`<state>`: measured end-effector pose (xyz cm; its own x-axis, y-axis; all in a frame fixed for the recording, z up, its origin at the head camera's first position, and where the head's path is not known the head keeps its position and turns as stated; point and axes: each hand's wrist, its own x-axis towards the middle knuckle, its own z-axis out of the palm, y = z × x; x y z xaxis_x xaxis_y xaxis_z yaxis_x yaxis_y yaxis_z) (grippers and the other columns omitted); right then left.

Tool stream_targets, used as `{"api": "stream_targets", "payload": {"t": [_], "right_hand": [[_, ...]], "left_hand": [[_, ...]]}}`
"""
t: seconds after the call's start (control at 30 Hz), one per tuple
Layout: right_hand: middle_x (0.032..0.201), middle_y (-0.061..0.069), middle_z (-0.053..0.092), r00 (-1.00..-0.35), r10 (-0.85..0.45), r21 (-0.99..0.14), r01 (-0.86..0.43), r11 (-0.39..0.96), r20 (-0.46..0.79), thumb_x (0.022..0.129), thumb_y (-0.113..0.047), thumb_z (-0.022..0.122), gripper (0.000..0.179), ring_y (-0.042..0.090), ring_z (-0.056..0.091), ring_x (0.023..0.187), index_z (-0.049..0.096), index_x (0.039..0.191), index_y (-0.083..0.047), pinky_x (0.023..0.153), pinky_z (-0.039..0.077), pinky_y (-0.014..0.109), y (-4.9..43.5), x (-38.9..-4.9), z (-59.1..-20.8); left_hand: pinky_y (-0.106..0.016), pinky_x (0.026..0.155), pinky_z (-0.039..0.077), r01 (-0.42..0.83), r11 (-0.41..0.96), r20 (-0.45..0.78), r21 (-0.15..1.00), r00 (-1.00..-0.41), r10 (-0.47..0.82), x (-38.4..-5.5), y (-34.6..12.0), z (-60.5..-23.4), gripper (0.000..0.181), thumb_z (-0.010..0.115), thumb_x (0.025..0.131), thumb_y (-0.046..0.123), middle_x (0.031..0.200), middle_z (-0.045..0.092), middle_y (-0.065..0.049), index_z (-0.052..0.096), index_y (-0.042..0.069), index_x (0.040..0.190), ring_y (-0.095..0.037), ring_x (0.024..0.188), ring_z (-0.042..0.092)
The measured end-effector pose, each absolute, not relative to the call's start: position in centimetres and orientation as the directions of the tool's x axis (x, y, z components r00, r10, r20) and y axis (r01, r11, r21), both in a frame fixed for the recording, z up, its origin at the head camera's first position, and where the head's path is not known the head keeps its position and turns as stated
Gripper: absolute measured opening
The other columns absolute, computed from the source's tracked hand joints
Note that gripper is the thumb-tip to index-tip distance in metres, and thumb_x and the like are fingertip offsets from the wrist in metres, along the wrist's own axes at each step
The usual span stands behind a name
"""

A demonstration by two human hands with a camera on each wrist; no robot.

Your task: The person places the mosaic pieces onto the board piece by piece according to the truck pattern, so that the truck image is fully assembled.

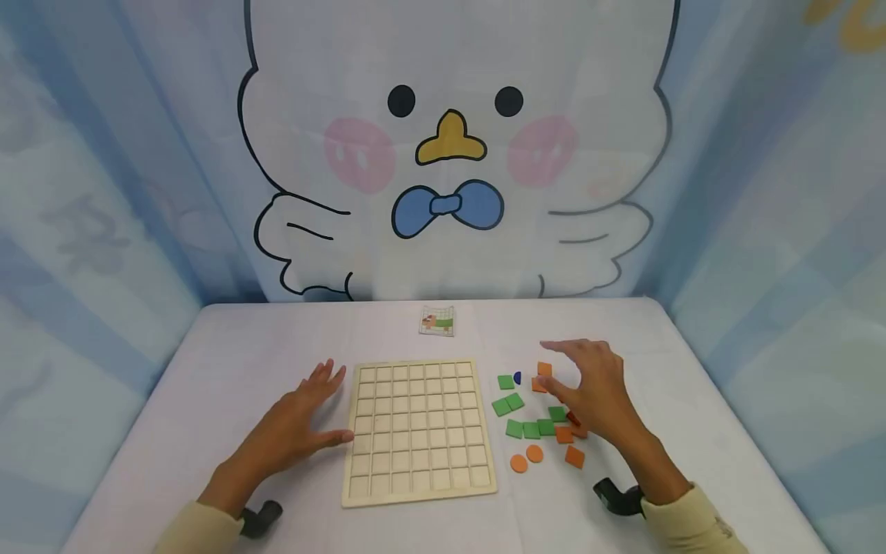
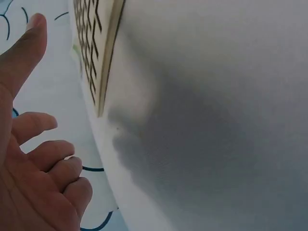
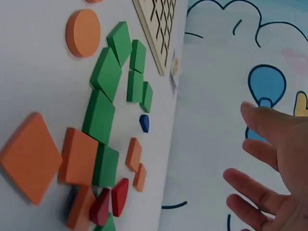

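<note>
Pale blue and white, a curtain [image 1: 450, 265] printed with a bow-tied bird fills the upper part of the head view. Below it spreads a white-covered table [image 1: 429, 531]. A wooden grid board [image 1: 418, 421] lies at lower centre, its cells bare. The left hand [image 1: 294, 423], at lower left, is released, fingers loose, the thumb tip at the board's left edge; whether it touches, I cannot tell. The right hand [image 1: 595, 388], right of centre, is empty too, thumb and fingers parted above orange squares [image 1: 574, 457]. A small picture card [image 1: 437, 322] lies above the board. Right of the board, green squares [image 1: 531, 430] lie scattered, some touching; two orange discs [image 1: 519, 463] sit below them. Dark red pieces [image 3: 120, 196] appear at lower left of the right wrist view. A blue piece [image 1: 517, 378] lies beside the uppermost green square.
</note>
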<state>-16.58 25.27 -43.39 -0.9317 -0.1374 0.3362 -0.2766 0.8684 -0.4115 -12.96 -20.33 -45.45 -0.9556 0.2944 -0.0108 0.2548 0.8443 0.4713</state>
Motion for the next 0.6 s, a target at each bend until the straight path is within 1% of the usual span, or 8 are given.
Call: {"api": "stream_targets", "payload": {"t": [0.1, 0.27, 0.43, 0.6], "right_hand": [[0.131, 0.013, 0.075, -0.947, -0.161, -0.434, -0.273, 0.859, 0.277, 0.086, -0.024, 0.091, 0.049, 0.037, 0.057, 0.124, 0.075, 0.133, -0.019, 0.109, 0.036, 0.064, 24.4, -16.8, -44.1], [0.116, 0.006, 0.080, -0.972, -0.154, -0.468, -0.222, 0.855, 0.179, 0.087, -0.021, 0.090, 0.038, 0.029, 0.060, 0.108, 0.080, 0.123, -0.020, 0.107, 0.036, 0.056, 23.1, -17.1, -45.5], [0.101, 0.001, 0.079, -0.983, -0.143, -0.453, -0.180, 0.873, 0.116, 0.085, -0.018, 0.090, 0.030, 0.022, 0.057, 0.097, 0.082, 0.114, -0.019, 0.099, 0.037, 0.052, 22.3, -17.3, -46.4], [0.096, -0.001, 0.075, -0.987, -0.137, -0.425, -0.161, 0.891, 0.086, 0.086, -0.016, 0.089, 0.025, 0.019, 0.054, 0.091, 0.082, 0.109, -0.021, 0.094, 0.037, 0.049, 21.8, -17.5, -47.2]], "left_hand": [[-0.073, 0.122, 0.033, 0.254, 0.828, -0.041, 0.499, -0.948, 0.316, -13.0, -20.1, -46.5, 0.114, 0.092, 0.076, 0.050, 0.174, 0.027, -0.022, 0.036, 0.006, 0.165, -0.047, 0.160, 0.027], [-0.071, 0.124, 0.030, 0.257, 0.793, -0.084, 0.552, -0.929, 0.360, -13.1, -20.2, -47.6, 0.124, 0.097, 0.067, 0.050, 0.173, 0.026, -0.022, 0.037, 0.003, 0.164, -0.048, 0.160, 0.026], [-0.074, 0.125, 0.028, 0.232, 0.801, -0.136, 0.552, -0.923, 0.361, -13.0, -20.0, -48.2, 0.129, 0.097, 0.062, 0.053, 0.175, 0.025, -0.015, 0.035, 0.007, 0.166, -0.046, 0.163, 0.021], [-0.074, 0.125, 0.027, 0.220, 0.818, -0.155, 0.532, -0.924, 0.350, -12.8, -19.8, -48.2, 0.127, 0.097, 0.063, 0.051, 0.175, 0.027, -0.009, 0.036, 0.009, 0.166, -0.046, 0.163, 0.019]]}}
